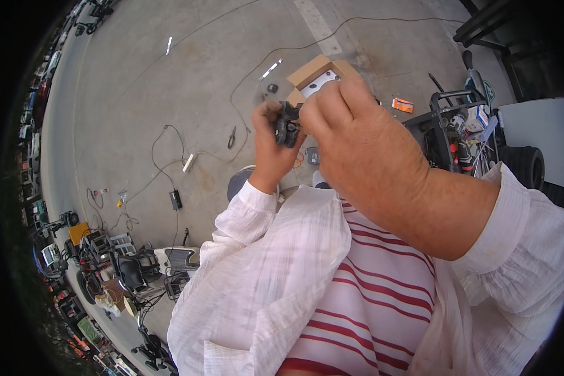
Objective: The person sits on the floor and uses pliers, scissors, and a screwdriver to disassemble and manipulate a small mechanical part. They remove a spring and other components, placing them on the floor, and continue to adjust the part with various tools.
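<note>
A small black part with a bracket-like, uneven shape [287, 125] is held up in front of my chest; its exact kind I cannot make out. My left hand [271, 141] is closed round it, thumb and fingers on its left and lower sides. From the right, my right hand [351, 119] reaches in with fingers pinched together at the part's right edge. Whatever lies between those fingertips is hidden. Behind my right hand, on the ground, stands an open cardboard box [310, 70] with a white, dark-spotted insert.
Cables, pliers [232, 137], a white power strip [188, 163] and a black adapter [175, 200] lie on the concrete. An orange box [402, 105] sits at the right, near a black cart [442, 116] loaded with tools. Scooters and parts crowd the lower left.
</note>
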Action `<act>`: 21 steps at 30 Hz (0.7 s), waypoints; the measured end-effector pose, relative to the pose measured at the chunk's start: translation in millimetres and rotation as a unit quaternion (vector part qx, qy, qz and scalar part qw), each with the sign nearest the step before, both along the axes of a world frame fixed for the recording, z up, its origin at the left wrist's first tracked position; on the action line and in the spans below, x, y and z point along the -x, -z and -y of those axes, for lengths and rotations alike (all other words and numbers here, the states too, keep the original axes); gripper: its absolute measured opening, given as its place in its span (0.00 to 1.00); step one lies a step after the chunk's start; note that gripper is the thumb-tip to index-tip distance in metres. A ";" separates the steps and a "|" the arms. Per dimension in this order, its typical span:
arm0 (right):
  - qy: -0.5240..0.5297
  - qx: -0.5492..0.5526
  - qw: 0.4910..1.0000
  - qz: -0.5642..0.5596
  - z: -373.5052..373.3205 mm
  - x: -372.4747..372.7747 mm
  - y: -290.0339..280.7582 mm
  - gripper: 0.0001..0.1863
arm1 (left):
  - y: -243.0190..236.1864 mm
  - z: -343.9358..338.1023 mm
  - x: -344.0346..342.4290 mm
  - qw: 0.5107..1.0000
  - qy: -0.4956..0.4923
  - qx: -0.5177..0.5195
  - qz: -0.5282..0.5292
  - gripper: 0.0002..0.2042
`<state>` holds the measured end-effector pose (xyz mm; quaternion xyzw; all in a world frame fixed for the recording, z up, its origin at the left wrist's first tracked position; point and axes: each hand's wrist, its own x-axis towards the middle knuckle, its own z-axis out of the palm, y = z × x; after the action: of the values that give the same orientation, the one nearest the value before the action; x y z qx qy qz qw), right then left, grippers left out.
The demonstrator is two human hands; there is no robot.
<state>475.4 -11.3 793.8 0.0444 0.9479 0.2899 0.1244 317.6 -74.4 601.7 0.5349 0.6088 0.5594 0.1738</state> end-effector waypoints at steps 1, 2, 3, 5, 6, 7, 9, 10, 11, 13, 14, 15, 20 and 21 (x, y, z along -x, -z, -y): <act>-0.002 -0.006 1.000 0.008 0.3 -0.5 -0.2 0.13 | 0.7 -0.6 -1.4 1.000 -0.003 0.000 -0.002 0.31; -0.003 -0.012 1.000 0.015 0.3 -0.8 -0.4 0.13 | 1.8 -1.5 -1.9 1.000 -0.001 0.002 -0.001 0.31; -0.009 0.000 1.000 0.011 -1.2 -1.0 0.2 0.13 | 2.7 -1.7 -1.3 1.000 -0.003 0.003 -0.001 0.31; -0.020 0.023 1.000 0.003 -5.0 -2.8 1.9 0.12 | 7.2 -1.9 -0.9 1.000 -0.005 -0.002 0.003 0.31; -0.020 0.013 1.000 -0.005 -5.4 -4.0 4.6 0.12 | 10.3 -2.8 -1.4 1.000 -0.006 -0.011 0.006 0.31; -0.019 0.003 1.000 -0.013 -4.8 -4.5 7.9 0.11 | 12.3 -3.9 -1.5 1.000 -0.006 -0.020 0.010 0.31; -0.001 0.013 1.000 -0.017 -6.3 -4.9 11.4 0.11 | 13.0 -6.7 -1.2 1.000 0.004 -0.014 0.007 0.30; 0.018 0.032 0.999 -0.014 -9.4 -3.9 12.4 0.10 | 12.8 -7.8 -1.3 1.000 0.008 -0.010 0.006 0.30; 0.036 0.051 0.998 -0.010 -13.1 -2.5 13.8 0.10 | 13.0 -9.5 -0.8 1.000 0.016 0.006 0.010 0.30; 0.048 0.046 0.998 0.009 -23.1 -3.5 17.2 0.10 | 10.6 -14.2 -3.5 0.998 0.042 0.034 0.019 0.29; 0.055 0.043 0.997 0.019 -27.3 -4.1 18.8 0.10 | 7.0 -14.4 -6.8 0.998 0.034 0.041 0.016 0.29; 0.054 0.045 0.997 0.019 -30.0 -3.9 20.1 0.10 | 6.2 -14.7 -7.5 0.998 0.031 0.050 0.010 0.29; 0.053 0.053 0.997 0.022 -35.0 -0.8 24.0 0.11 | 12.4 -17.0 -6.5 0.997 0.044 0.064 0.007 0.28; 0.058 0.055 0.996 0.030 -34.6 0.0 22.8 0.12 | 12.2 -17.3 -7.3 0.997 0.045 0.065 0.007 0.28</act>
<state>475.3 23.3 771.0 0.0837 0.9542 0.2306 0.1714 324.9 -57.1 589.5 0.5455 0.6177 0.5143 0.2374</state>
